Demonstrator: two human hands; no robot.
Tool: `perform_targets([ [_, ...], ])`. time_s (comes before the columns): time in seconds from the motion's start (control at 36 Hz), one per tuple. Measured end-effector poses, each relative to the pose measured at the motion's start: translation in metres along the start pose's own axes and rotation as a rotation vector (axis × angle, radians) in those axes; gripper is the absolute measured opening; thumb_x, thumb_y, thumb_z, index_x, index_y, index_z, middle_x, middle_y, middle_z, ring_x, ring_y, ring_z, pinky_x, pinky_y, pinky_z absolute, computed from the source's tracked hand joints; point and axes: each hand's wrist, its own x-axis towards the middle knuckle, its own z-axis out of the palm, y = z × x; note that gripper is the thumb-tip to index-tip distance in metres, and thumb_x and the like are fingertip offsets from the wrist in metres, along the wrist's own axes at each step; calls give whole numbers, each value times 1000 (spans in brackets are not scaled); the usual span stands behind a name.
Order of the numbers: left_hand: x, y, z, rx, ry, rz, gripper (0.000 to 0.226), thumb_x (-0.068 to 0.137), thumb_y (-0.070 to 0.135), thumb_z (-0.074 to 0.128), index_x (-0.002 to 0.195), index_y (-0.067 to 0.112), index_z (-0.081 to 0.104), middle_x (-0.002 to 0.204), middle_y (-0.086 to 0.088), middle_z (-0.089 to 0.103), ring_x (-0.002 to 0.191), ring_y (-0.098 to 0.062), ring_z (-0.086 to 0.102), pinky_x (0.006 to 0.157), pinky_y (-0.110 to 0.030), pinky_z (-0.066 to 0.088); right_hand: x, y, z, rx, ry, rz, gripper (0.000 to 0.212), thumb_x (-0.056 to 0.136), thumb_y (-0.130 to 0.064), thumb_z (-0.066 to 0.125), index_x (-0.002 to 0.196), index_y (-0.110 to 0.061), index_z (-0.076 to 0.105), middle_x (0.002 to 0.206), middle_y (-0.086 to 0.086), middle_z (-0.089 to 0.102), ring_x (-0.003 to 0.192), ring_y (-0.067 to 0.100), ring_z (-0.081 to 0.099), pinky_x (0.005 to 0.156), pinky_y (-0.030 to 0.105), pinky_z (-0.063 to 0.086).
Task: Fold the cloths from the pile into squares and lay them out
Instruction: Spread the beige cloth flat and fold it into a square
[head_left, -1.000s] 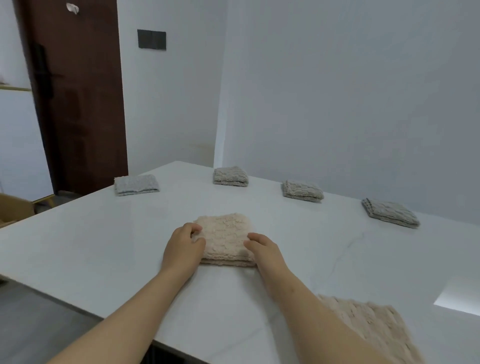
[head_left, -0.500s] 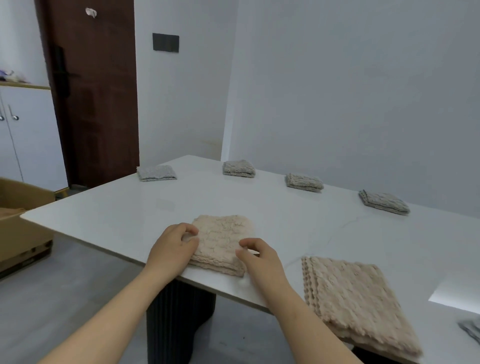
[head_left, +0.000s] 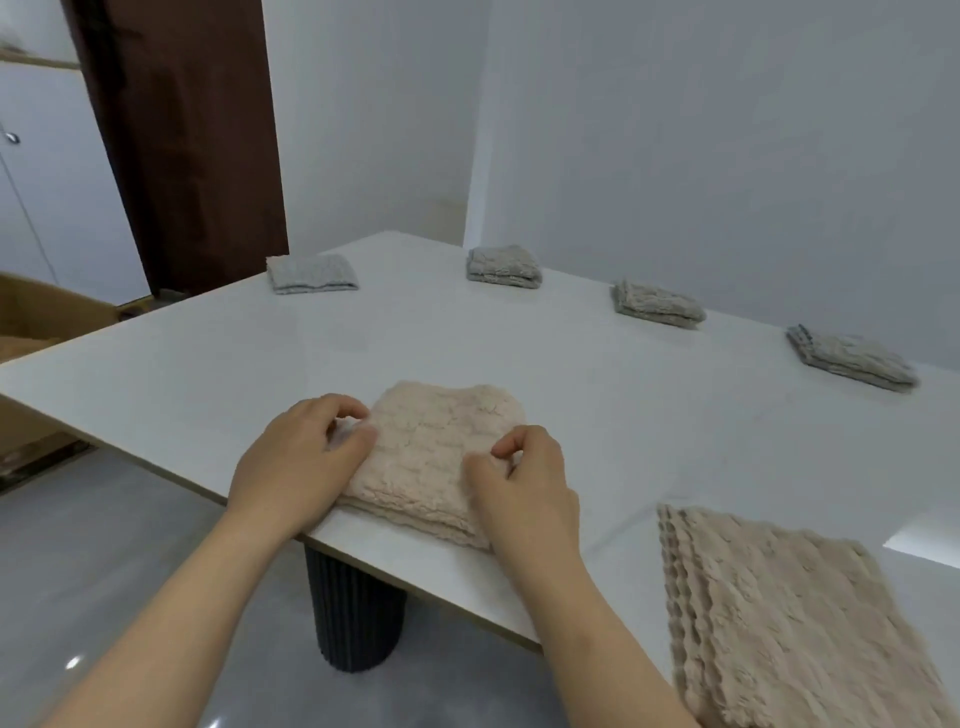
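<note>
Cloths are spread over a white table. An unfolded beige pile lies at the near right, a folded beige cloth sits just inside the near edge, and a row of grey squares runs along the far side, well apart from one another. The left hand and right hand flank the folded beige cloth, each with curled fingers and thumb pinching a side edge. Risk: a lift by the edges alone may let the layers splay and the fold open. A pull toward the person could also drag the cloth off the table rim, which is close. Motion blur softens both grips, so how far the fingertips reach under the cloth cannot be told. The pile is cut off by the frame, and its count is unreadable.
</note>
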Motion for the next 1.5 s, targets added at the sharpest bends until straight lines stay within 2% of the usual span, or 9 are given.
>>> perform_targets([
  [0.11,9,-3,2,-17,-25,-15,12,89,36,53,101,36,55,99,16,57,100,-7,50,75,-28,37,5,0,1,-74,26,-30,21,81,-32,53,79,-32,32,93,-19,42,84,9,49,89,37,42],
  [0.22,12,-1,3,-11,-74,-40,11,87,39,56,98,39,55,92,21,56,99,-10,52,71,-24,37,5,0,1,-46,4,21,18,70,-42,42,81,-38,29,124,-20,30,104,12,49,92,37,40],
  [0.39,13,5,-9,-3,-213,-121,45,75,50,45,112,28,58,103,17,56,112,-16,50,93,-32,42,5,-12,-2,-47,3,104,28,71,-40,48,90,-44,28,136,-4,39,114,16,48,96,42,40],
  [0.56,21,14,-22,-93,-367,-287,38,89,33,57,124,19,52,92,17,50,100,-15,50,87,-23,38,7,-28,-11,0,-55,279,31,78,-36,57,101,-43,37,101,-9,60,90,14,59,79,31,50],
  [0.72,30,19,-35,-41,-538,-339,39,91,30,54,127,14,48,80,10,51,93,-17,51,84,-26,41,0,-41,-23,50,-134,434,35,89,-21,57,115,-30,35,95,-23,46,80,1,51,65,12,38],
  [1.0,36,28,-32,13,-573,-412,36,90,30,55,123,17,52,82,8,52,92,-19,52,77,-28,39,-4,-36,-43,165,-231,572,12,90,-18,53,101,-23,51,79,-7,51,73,7,48,65,16,38],
  [1.11,37,33,-32,0,-586,-475,39,89,32,55,126,19,50,93,4,54,104,-23,52,90,-32,43,0,-33,-45,239,-245,599,4,89,-21,55,92,-23,52,80,-4,50,75,12,49,68,19,40],
  [1.33,29,37,-34,-108,-552,-599,39,89,31,58,124,16,52,109,-1,57,110,-23,53,100,-37,43,-5,-29,-46,226,-290,597,17,88,-26,57,102,-17,54,89,-4,54,80,11,51,71,18,41],
  [1.5,27,32,-31,51,-542,-522,38,84,35,61,118,19,54,110,-1,59,107,-23,53,95,-36,44,-6,-35,-41,175,-278,597,19,89,-32,55,100,-17,52,87,-7,51,75,5,47,64,16,35],
])
